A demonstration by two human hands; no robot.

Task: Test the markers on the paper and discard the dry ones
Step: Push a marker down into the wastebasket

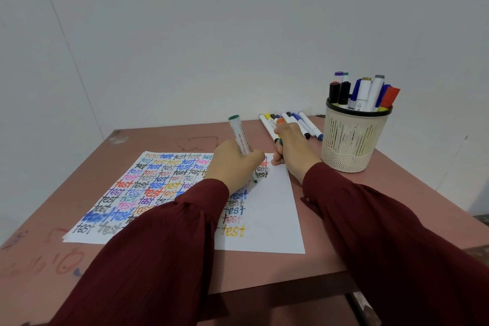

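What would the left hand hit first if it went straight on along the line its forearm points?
Most likely the right hand, just beyond the left hand and its green marker, at the far corner of the paper. The loose markers lie behind it. Depth is hard to judge.

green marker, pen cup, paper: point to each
green marker (240, 137): head view, on its white barrel below the green end.
pen cup (354, 140): head view, on its slatted side wall.
paper (275, 212): head view, on the blank right part.

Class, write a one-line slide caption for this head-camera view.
Left hand presses a green marker to the test-covered paper; right hand grips a green cap near the marker basket.
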